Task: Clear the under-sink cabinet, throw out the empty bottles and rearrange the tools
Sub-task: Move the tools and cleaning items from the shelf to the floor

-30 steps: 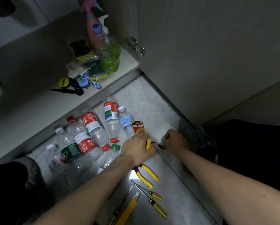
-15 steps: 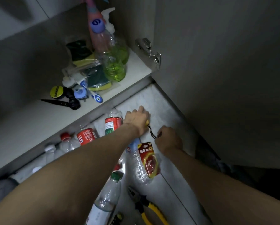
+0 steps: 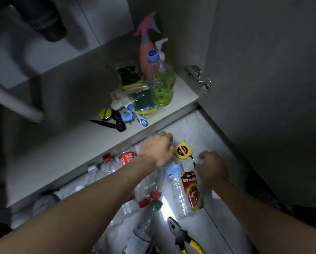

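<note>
My left hand (image 3: 158, 149) rests knuckles-up on the floor (image 3: 199, 129) just beside the yellow tape measure (image 3: 183, 150), fingers curled under; can't tell if they hold anything. My right hand (image 3: 211, 166) pinches the black wrist strap (image 3: 193, 160) of the tape measure, near the cabinet door (image 3: 263, 88).

Empty plastic bottles (image 3: 144, 189) lie in a heap on the floor along the cabinet's front edge, red, white and green caps showing. One clear bottle (image 3: 177, 189) has a blue label reading "NB". Touching it on the right, a red pack (image 3: 192, 191) with Chinese writing, too blurred to read. Red-labelled bottle (image 3: 126, 157) is partly hidden by my left wrist.

Yellow-handled pliers (image 3: 182, 237) lie on the floor at the bottom edge, handles cut off.

Cabinet shelf (image 3: 80, 136), right back corner: clear bottle with green liquid (image 3: 161, 87), blue cap marked "6"; pink spray bottle (image 3: 147, 52) and a white trigger sprayer (image 3: 161, 47) behind it. Bagged green-yellow sponges (image 3: 135, 88) just beside. Near the shelf's front edge: round yellow-faced item (image 3: 105, 113), black nozzle (image 3: 107, 123), blue-white small parts (image 3: 133, 116), hard to make out. Dark drain pipe (image 3: 43, 21) top left, blurred.
</note>
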Demonstrator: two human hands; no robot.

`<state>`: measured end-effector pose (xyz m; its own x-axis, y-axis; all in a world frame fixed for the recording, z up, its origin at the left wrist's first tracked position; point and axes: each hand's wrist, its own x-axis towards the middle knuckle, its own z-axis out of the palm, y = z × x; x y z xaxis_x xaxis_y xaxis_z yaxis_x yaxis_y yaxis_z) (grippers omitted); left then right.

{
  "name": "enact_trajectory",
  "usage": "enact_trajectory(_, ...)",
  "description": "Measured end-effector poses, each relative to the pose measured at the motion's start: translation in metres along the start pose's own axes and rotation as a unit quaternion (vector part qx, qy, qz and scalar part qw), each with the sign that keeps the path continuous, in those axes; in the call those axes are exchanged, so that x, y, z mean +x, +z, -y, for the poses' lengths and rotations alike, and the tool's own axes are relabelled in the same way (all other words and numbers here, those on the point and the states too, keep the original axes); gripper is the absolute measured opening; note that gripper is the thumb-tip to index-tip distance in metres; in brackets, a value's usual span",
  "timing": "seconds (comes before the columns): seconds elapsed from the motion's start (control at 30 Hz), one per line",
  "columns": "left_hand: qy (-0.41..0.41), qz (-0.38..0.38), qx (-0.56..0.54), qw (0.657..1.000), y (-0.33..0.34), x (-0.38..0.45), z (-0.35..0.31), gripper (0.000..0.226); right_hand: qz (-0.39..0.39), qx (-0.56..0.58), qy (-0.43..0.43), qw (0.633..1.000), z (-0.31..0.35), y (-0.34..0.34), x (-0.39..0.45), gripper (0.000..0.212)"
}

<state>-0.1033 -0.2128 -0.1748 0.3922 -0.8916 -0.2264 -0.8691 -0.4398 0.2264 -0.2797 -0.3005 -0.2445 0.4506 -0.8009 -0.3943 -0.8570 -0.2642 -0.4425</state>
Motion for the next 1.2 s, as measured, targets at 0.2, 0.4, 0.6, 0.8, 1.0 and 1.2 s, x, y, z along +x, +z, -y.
enact_trajectory(0.2,-0.068,-0.059,-0.031,0.995,-0.037,-0.033,0.039,0.011,-0.074,0.106,-0.067,0.989,0.058,-0.026,0.015,0.025)
enact_trajectory(0.4,-0.149,-0.134,-0.053,0.978,-0.097,-0.005,0.075,0.018,-0.221,0.205,-0.225,0.927,0.167,-0.094,0.056,0.036)
enact_trajectory(0.6,-0.198,-0.106,-0.033,0.974,-0.165,0.048,0.104,0.021,-0.226,0.019,-0.343,0.911,0.235,-0.16,0.085,0.063)
enact_trajectory(0.8,-0.128,-0.126,-0.168,0.969,-0.203,0.096,0.086,0.01,-0.138,-0.063,-0.332,0.931,0.237,-0.181,0.095,0.043)
enact_trajectory(1.0,-0.074,-0.2,-0.142,0.967,-0.23,0.176,0.063,0.038,-0.193,0.116,-0.259,0.939,0.196,-0.164,0.08,0.039)
enact_trajectory(1.2,-0.091,-0.216,-0.32,0.918,-0.214,0.207,0.046,0.044,-0.224,0.26,-0.232,0.91,0.164,-0.155,0.057,0.028)
